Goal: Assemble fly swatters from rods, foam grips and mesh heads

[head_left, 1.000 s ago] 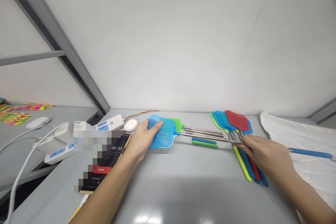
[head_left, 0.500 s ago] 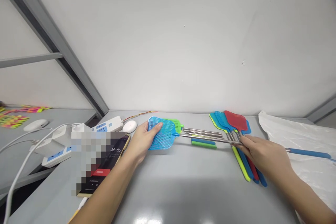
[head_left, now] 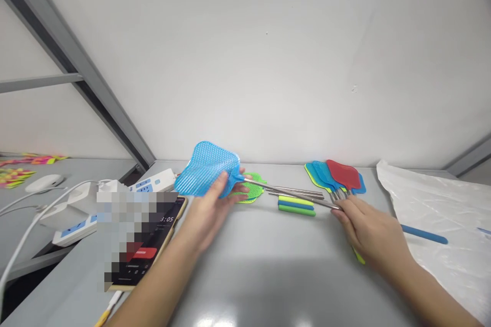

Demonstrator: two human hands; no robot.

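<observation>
A blue fly swatter [head_left: 209, 168] is held off the table across both my hands, its mesh head to the left. My left hand [head_left: 215, 204] pinches the lower part of the head, thumb in front and fingers behind, their tips showing past the edge. My right hand [head_left: 372, 222] is closed around the metal rod, and the blue handle [head_left: 425, 234] sticks out beyond it. Under the rod lie a green swatter head [head_left: 253, 186], loose metal rods [head_left: 295, 191] and short yellow, blue and green handles [head_left: 296, 210]. A fanned pile of swatters with a red one [head_left: 343, 173] on top lies partly behind my right hand.
White plastic sheeting [head_left: 433, 199] covers the table's right side. At left lie a phone [head_left: 153, 245], partly blurred out, a white power strip [head_left: 153, 181] with plugs, and a cable [head_left: 23, 245]. A wall rises behind the table, with a metal frame [head_left: 103, 112] at left.
The swatter's head has moved left and up and tilted. My left hand has shifted its grip toward the head's base. My right hand has moved left, drawing the handle with it.
</observation>
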